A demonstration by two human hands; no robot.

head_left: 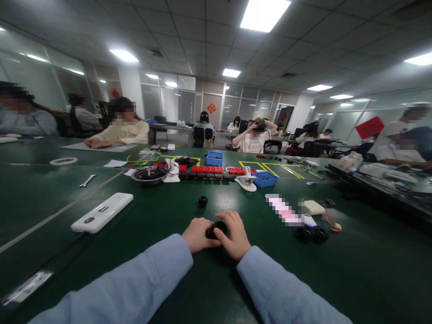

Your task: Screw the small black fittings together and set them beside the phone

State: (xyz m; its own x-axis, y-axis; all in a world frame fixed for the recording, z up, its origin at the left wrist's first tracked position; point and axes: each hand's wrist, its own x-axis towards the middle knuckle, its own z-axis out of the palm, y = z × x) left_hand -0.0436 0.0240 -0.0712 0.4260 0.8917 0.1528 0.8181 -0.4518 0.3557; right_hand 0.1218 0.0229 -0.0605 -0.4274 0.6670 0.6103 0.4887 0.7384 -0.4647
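Close in front of me, a black round part [221, 227] sits between my two hands, low over the green table. My left hand [198, 235] grips it from the left with the fingers curled. Wrapped round its right side is my right hand [233, 234], the thumb lying across the near side. Fingers cover much of the part, so its exact kind does not show. Straight ahead, apart from both hands, a small black ribbed round piece [202, 201] rests on the table.
A white device [103, 212] with a cable lies left, near a wrench [88, 181]. Red parts [207, 170], a white clamp [246, 181] and a blue bin [266, 179] stand ahead. Black round pieces [312, 233] lie right. A person [123, 126] sits across the table.
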